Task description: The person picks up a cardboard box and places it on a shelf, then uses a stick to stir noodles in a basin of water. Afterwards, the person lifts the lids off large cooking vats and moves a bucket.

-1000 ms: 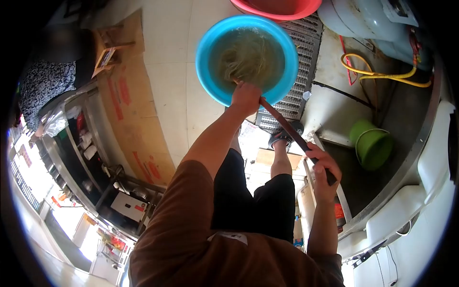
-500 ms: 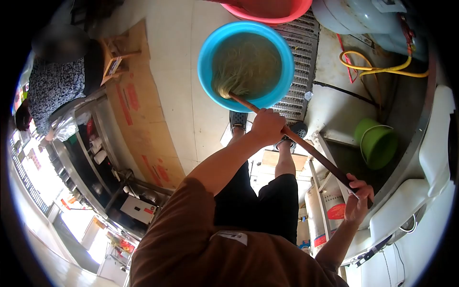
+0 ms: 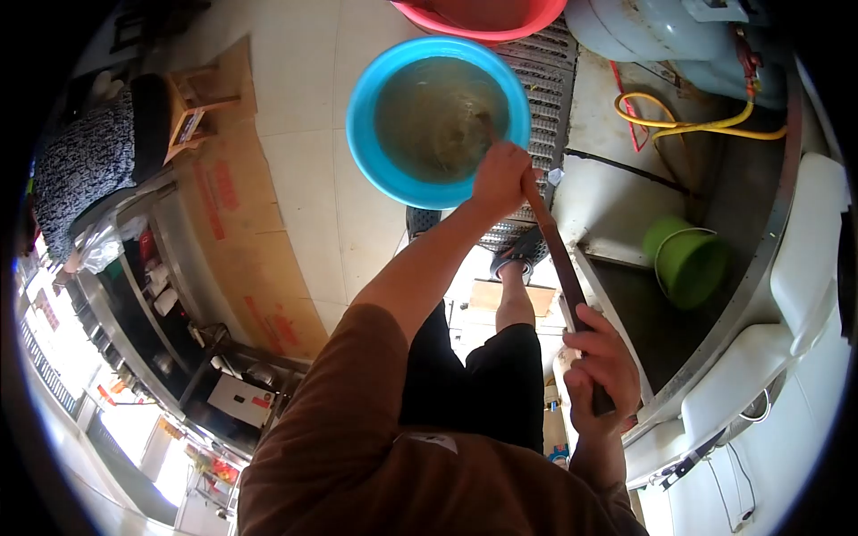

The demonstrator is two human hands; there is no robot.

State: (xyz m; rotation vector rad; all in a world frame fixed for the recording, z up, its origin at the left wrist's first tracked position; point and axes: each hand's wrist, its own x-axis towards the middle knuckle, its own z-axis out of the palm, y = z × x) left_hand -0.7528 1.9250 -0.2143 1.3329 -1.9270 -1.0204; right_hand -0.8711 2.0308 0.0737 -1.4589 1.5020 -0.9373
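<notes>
A blue basin (image 3: 359, 134) of murky water (image 3: 407, 103) stands on the floor in front of my feet. My left hand (image 3: 500, 181) is closed around the wooden handle of a mop (image 3: 559, 259), near the basin's rim. Farther up, close to my body, my right hand (image 3: 602, 368) grips the handle's upper end. The handle slants down into the basin. Its pale string head is under the water and only faintly visible amid swirls.
A red basin (image 3: 500, 27) sits behind the blue one, beside a ridged drain mat (image 3: 550, 107). On the right are gas cylinders (image 3: 643, 40), a yellow hose (image 3: 715, 128) and a green bucket (image 3: 693, 268). Cardboard (image 3: 237, 214) and a person (image 3: 85, 170) are at left.
The mop head went from the basin's near left edge toward its middle and sank underwater. My right hand swung left and closer, making the handle steeper. The view shifted slightly.
</notes>
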